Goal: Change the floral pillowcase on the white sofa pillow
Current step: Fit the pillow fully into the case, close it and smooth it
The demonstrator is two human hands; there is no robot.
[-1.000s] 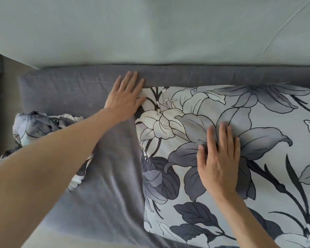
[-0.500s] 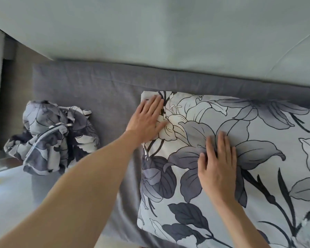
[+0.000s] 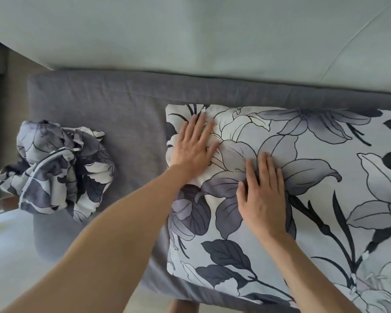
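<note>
The pillow [image 3: 314, 177], dressed in a floral pillowcase of white, grey and dark lilies, is lying flat on the grey sofa seat [image 3: 122, 123], with its far edge sitting just beside the pale green backrest [image 3: 190, 30] and its right portion running out of view. The left hand [image 3: 192, 146] is resting palm down on the pillow's upper left corner area, with its fingers extended and slightly spread; this grip is released and is grasping nothing, pressing only on the fabric. The right hand [image 3: 263, 193] is lying palm down nearer the pillow's middle, just beside the left hand but not touching it, with its fingers straight and close together; this grip is likewise released and is pressing flat on the pillowcase. Both bare forearms are reaching in from the lower edge of the view. A second floral pillowcase [image 3: 54, 168], of a similar lily print, is lying crumpled in a heap at the left end of the sofa seat, well apart from the pillow and from both hands, with part of it hanging over the seat's left edge. A strip of light floor [image 3: 7, 256] is showing at the lower left beside the sofa.
</note>
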